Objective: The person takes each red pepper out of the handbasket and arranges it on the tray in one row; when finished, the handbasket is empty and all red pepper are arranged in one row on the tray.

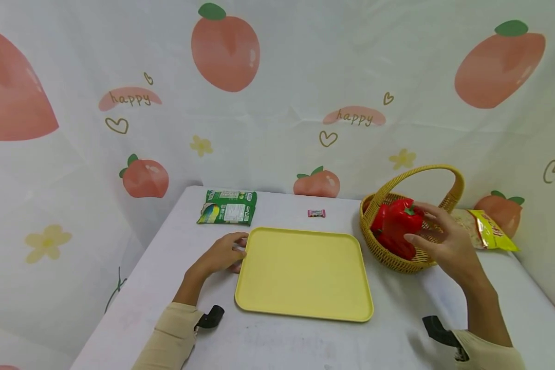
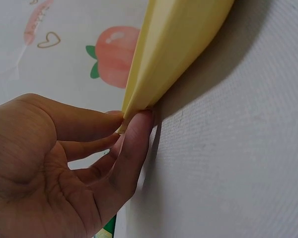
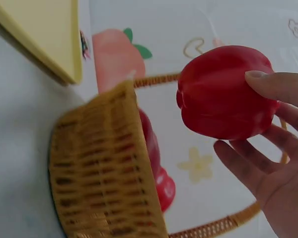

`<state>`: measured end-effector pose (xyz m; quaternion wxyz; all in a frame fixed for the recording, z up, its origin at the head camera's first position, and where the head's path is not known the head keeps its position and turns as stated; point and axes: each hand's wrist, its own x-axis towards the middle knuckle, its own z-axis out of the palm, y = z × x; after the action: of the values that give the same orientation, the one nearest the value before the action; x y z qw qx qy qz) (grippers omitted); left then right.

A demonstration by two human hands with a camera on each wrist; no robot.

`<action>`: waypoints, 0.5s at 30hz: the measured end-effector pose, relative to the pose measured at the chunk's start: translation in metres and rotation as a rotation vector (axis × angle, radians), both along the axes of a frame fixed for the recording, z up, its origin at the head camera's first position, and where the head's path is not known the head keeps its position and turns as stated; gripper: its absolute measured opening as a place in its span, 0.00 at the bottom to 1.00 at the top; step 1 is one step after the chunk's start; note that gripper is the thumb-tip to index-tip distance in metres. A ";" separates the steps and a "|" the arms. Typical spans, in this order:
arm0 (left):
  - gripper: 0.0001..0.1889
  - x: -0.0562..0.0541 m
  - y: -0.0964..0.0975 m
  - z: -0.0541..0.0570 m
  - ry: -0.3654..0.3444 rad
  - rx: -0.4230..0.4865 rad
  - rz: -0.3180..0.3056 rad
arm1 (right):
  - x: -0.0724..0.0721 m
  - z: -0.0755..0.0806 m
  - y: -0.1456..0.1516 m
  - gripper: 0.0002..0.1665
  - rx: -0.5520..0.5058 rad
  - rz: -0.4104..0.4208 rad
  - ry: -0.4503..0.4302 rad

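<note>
My left hand [image 1: 223, 253] pinches the left edge of a yellow tray [image 1: 305, 272]. The left wrist view shows thumb and fingertips on the rim of that tray [image 2: 176, 44]. Over at the right, my right hand [image 1: 450, 246] holds a red bell pepper [image 1: 402, 218] by its stem end, just over a wicker basket [image 1: 395, 263] with an arched handle. Up close in the right wrist view, the held bell pepper [image 3: 223, 94] is apart from the basket [image 3: 99, 163]. More red pepper [image 3: 165, 190] shows inside the basket, partly hidden by its wall.
A green snack packet [image 1: 228, 207] lies behind the tray at the left. One small pink wrapped candy [image 1: 316, 213] is at the back middle. Behind the basket on the right leans a yellow and clear food bag [image 1: 487, 231]. A printed curtain hangs along the table's back edge.
</note>
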<state>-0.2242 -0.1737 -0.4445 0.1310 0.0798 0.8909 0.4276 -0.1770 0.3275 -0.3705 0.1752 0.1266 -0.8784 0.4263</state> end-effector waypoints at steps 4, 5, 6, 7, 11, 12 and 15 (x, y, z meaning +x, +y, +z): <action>0.31 0.000 0.000 -0.002 0.003 0.000 0.003 | -0.001 -0.002 -0.015 0.45 0.044 0.046 0.015; 0.31 -0.001 0.000 -0.002 0.005 0.000 0.003 | -0.001 -0.003 -0.019 0.45 0.052 0.058 0.024; 0.31 -0.001 0.000 -0.002 0.005 0.001 0.006 | -0.002 -0.004 -0.023 0.45 0.057 0.075 0.030; 0.31 -0.001 0.000 -0.002 0.007 0.001 0.006 | -0.003 -0.005 -0.027 0.45 0.063 0.090 0.031; 0.31 0.000 -0.001 -0.002 0.012 0.002 0.005 | -0.006 -0.011 -0.043 0.45 0.073 0.144 0.019; 0.31 0.000 -0.001 -0.001 0.013 0.002 0.003 | -0.007 -0.013 -0.046 0.44 0.076 0.155 0.013; 0.30 0.000 -0.001 -0.001 0.017 0.002 0.000 | -0.010 -0.019 -0.057 0.44 0.075 0.193 0.009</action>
<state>-0.2239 -0.1747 -0.4453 0.1236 0.0833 0.8915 0.4277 -0.1866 0.2709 -0.3897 0.1322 0.2189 -0.8768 0.4072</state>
